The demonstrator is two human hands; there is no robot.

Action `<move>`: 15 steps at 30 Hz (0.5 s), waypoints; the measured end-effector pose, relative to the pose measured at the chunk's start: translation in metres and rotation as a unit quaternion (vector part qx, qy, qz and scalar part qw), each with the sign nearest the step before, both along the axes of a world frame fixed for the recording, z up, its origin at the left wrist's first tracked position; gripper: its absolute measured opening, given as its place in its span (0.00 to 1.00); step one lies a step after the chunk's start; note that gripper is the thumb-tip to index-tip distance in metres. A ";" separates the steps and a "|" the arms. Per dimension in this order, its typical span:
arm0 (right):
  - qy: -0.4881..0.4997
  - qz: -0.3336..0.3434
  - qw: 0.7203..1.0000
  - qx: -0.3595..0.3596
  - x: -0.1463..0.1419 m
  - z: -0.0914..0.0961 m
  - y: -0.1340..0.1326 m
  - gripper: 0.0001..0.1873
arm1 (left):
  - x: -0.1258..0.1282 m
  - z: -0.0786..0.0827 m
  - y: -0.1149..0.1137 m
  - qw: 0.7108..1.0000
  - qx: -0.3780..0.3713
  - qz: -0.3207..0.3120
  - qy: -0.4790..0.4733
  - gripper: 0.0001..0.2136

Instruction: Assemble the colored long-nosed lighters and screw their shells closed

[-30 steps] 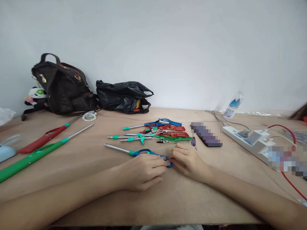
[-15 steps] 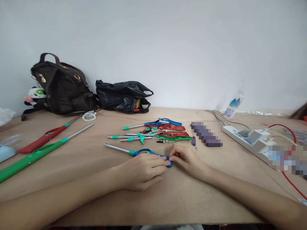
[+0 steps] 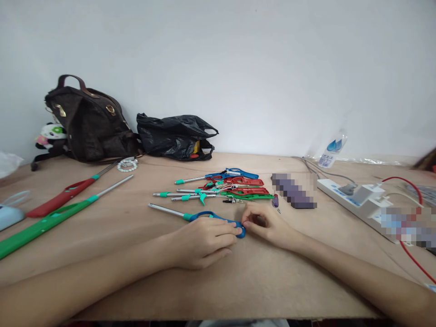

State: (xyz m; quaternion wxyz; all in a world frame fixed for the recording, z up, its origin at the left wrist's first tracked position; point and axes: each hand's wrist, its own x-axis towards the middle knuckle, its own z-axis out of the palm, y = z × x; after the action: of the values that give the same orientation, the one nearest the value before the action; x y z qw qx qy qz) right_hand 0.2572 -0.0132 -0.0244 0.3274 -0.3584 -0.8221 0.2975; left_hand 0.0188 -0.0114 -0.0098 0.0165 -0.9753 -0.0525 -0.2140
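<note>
My left hand (image 3: 206, 241) holds the blue lighter (image 3: 193, 217). At its end, my right hand (image 3: 269, 226) curls narrow; I can't tell if it's pinching anything.

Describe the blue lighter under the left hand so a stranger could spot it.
On the brown table, find the central cluster of coloured lighters. Just nearer the person lies a blue lighter, its metal tube pointing left. Unlike the blue one farthest back, it has the left hand over it.

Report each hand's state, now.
Left hand: laid over the blue lighter, fingers on its handle; how firmly it grips can't be told.
Right hand: closed in a pinch at the handle's end; anything between the fingertips can't be seen.
</note>
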 end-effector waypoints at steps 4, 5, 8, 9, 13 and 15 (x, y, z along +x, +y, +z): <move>-0.019 0.002 0.999 0.040 -0.001 -0.001 -0.002 0.05 | 0.000 0.000 0.000 1.000 -0.003 0.000 0.005 0.10; -0.024 0.002 0.998 0.050 -0.001 -0.001 -0.003 0.05 | 0.000 0.000 0.001 1.000 -0.001 -0.001 0.006 0.10; -0.030 -0.003 0.998 0.060 0.000 -0.001 -0.003 0.05 | 0.000 0.001 0.001 1.000 0.004 -0.003 0.005 0.10; -0.028 -0.007 0.998 0.061 0.000 -0.001 -0.003 0.05 | 0.000 0.001 0.001 1.000 0.002 -0.002 0.004 0.10; -0.033 0.017 0.996 0.082 0.003 0.002 -0.003 0.05 | 0.000 0.000 0.000 1.000 -0.009 0.003 0.001 0.10; -0.048 0.044 0.992 0.109 0.003 0.003 -0.003 0.06 | 0.000 0.000 0.000 1.000 -0.012 0.002 0.001 0.10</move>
State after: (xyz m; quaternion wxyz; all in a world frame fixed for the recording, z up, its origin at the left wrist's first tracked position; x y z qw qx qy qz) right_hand 0.2602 -0.0163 -0.0214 0.3110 -0.2978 -0.8795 0.2028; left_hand 0.0185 -0.0111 -0.0100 0.0058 -0.9755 -0.0573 -0.2121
